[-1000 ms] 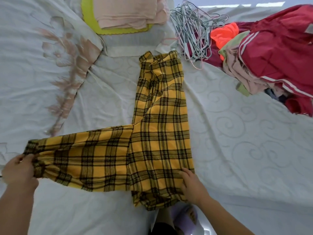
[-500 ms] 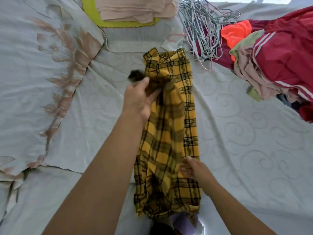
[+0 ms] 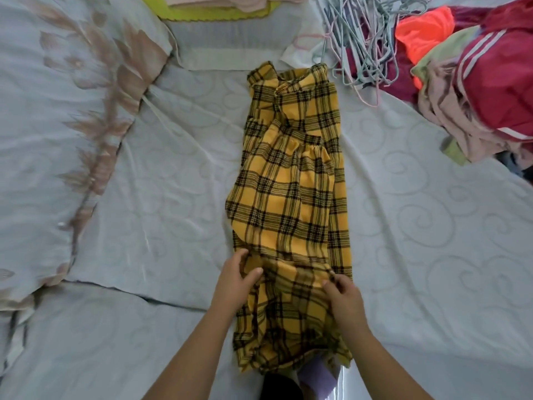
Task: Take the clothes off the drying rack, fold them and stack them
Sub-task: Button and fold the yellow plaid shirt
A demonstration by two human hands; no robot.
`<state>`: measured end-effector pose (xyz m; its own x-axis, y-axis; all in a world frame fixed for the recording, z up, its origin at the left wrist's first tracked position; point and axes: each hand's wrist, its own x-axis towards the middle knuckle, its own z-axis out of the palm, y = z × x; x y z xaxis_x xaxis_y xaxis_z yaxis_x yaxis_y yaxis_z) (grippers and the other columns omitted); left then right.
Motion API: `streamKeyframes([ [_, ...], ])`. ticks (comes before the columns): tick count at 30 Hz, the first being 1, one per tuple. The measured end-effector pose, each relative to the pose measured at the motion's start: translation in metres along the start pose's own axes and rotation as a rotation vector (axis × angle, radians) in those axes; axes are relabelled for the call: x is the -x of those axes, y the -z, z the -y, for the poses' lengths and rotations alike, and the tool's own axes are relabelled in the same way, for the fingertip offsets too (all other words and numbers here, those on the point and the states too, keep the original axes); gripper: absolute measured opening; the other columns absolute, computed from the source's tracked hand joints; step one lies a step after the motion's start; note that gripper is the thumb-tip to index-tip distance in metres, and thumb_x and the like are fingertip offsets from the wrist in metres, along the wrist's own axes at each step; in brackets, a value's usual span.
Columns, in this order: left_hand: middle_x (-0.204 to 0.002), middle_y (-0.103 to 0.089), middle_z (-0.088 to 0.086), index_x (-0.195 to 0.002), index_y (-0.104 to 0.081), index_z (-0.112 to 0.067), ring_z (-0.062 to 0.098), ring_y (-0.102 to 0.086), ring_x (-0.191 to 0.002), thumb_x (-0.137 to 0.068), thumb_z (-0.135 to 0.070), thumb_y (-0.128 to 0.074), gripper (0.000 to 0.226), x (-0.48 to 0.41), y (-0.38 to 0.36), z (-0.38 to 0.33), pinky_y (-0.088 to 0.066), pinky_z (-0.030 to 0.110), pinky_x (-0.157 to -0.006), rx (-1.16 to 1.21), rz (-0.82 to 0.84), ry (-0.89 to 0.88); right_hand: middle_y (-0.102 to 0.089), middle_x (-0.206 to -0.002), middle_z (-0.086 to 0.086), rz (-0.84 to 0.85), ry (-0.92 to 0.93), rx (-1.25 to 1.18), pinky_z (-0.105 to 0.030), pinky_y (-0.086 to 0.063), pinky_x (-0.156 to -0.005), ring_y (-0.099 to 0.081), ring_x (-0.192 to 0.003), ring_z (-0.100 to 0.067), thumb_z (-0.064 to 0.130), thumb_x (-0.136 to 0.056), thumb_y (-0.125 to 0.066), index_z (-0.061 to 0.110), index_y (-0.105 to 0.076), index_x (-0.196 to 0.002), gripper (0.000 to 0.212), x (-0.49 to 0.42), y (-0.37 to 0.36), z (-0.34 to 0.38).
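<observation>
1. Here, the left hand (image 3: 235,281) pinched the near left edge of the yellow plaid garment (image 3: 291,180); the right hand (image 3: 343,295) pinched a fold just beside it.
2. The garment lay lengthwise, folded narrow, on the pale bedsheet (image 3: 418,226).
3. Farther off lay wire hangers (image 3: 363,39), an unfolded clothes pile (image 3: 476,90) and a folded pink stack (image 3: 230,1).

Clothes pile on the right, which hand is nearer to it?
Right. The right hand pinches the right edge of the plaid garment, toward the pile; the left hand grips its left edge, farther off.
</observation>
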<state>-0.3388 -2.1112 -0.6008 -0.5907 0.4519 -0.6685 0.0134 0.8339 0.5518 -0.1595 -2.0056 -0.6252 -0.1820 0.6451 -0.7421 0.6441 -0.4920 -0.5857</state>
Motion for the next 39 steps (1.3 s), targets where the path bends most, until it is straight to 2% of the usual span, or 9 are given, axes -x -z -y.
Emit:
streamKeyframes([
  [4, -0.138, -0.043, 0.013, -0.137, -0.036, -0.008, 0.027, -0.043, -0.125, -0.083, -0.026, -0.068, 0.065, 0.008, -0.015, 0.023, -0.039, 0.038, -0.103, 0.077, -0.126, 0.151, -0.057, -0.08, -0.001, -0.077, 0.026, 0.108, -0.031, -0.04, -0.065, -0.056, -0.082, -0.025, 0.012, -0.088, -0.06, 0.006, -0.056, -0.092, 0.008, 0.006, 0.019, -0.02],
  [9, -0.138, -0.041, 0.018, -0.136, -0.033, -0.001, 0.03, -0.043, -0.125, -0.079, -0.026, -0.073, 0.073, 0.015, -0.022, 0.046, -0.039, 0.039, -0.102, 0.151, -0.097, 0.31, -0.056, -0.094, -0.013, -0.264, 0.059, 0.257, -0.033, -0.042, -0.075, -0.052, -0.088, -0.026, 0.023, -0.079, -0.073, 0.0, -0.057, -0.099, 0.035, -0.007, 0.025, -0.026],
  [16, -0.113, -0.062, 0.014, -0.121, -0.053, 0.001, 0.026, -0.06, -0.099, -0.078, -0.02, -0.074, 0.052, 0.019, -0.027, 0.059, -0.052, 0.036, -0.083, 0.304, 0.042, 0.386, -0.049, -0.107, -0.002, 0.012, -0.082, 0.178, -0.034, -0.045, -0.083, -0.053, -0.105, -0.026, 0.032, -0.078, -0.074, 0.003, -0.039, -0.121, 0.063, -0.004, 0.014, -0.018],
  [18, -0.095, -0.066, 0.01, -0.11, -0.06, 0.002, 0.021, -0.062, -0.083, -0.081, -0.011, -0.07, 0.033, 0.029, -0.029, 0.062, -0.052, 0.029, -0.069, 0.341, 0.083, 0.364, -0.059, -0.104, -0.004, 0.068, -0.095, 0.185, -0.037, -0.049, -0.085, -0.059, -0.101, -0.027, 0.028, -0.077, -0.075, 0.001, -0.051, -0.114, 0.052, -0.006, 0.017, -0.02],
  [21, -0.104, -0.067, 0.012, -0.107, -0.06, -0.009, 0.022, -0.063, -0.09, -0.09, -0.011, -0.058, 0.017, 0.045, -0.028, 0.069, -0.052, 0.031, -0.073, 0.418, 0.058, 0.306, -0.069, -0.095, -0.012, 0.162, -0.141, 0.109, -0.039, -0.054, -0.076, -0.065, -0.087, -0.027, 0.019, -0.081, -0.071, 0.002, -0.064, -0.101, 0.027, 0.0, 0.028, -0.018],
  [24, -0.107, -0.066, 0.009, -0.114, -0.056, -0.015, 0.024, -0.062, -0.099, -0.095, -0.012, -0.049, 0.02, 0.064, -0.018, 0.075, -0.052, 0.036, -0.081, 0.591, 0.031, 0.306, -0.069, -0.096, -0.012, 0.207, -0.158, 0.015, -0.03, -0.051, -0.063, -0.065, -0.084, -0.023, 0.017, -0.085, -0.066, 0.004, -0.065, -0.103, 0.022, 0.011, 0.046, -0.014],
  [29, -0.1, -0.071, 0.016, -0.111, -0.06, -0.005, 0.026, -0.069, -0.088, -0.093, -0.007, -0.051, 0.02, 0.098, 0.001, 0.076, -0.055, 0.03, -0.066, 0.663, 0.109, 0.272, -0.072, -0.091, -0.019, 0.308, -0.305, -0.06, -0.048, -0.052, -0.088, -0.067, -0.09, -0.036, 0.016, -0.088, -0.063, -0.001, -0.063, -0.103, 0.023, 0.041, 0.072, -0.018],
  [35, -0.098, -0.069, 0.024, -0.109, -0.06, 0.004, 0.029, -0.07, -0.081, -0.09, -0.009, -0.05, 0.026, 0.088, 0.046, 0.023, -0.058, 0.035, -0.063, 0.985, 0.182, 0.213, -0.066, -0.106, -0.027, 0.423, -0.36, -0.259, -0.042, -0.055, -0.077, -0.066, -0.084, -0.035, 0.017, -0.089, -0.059, -0.006, -0.061, -0.108, 0.03, 0.038, 0.087, 0.041],
  [39, -0.095, -0.071, 0.018, -0.094, -0.074, -0.002, 0.026, -0.07, -0.085, -0.061, -0.029, -0.085, 0.044, 0.047, 0.085, -0.041, -0.059, 0.036, -0.066, 1.146, 0.27, 0.144, -0.067, -0.085, -0.02, 0.421, -0.347, -0.371, -0.036, -0.056, -0.063, -0.065, -0.072, -0.03, 0.024, -0.092, -0.05, 0.001, -0.064, -0.1, 0.028, 0.003, 0.085, 0.112],
])
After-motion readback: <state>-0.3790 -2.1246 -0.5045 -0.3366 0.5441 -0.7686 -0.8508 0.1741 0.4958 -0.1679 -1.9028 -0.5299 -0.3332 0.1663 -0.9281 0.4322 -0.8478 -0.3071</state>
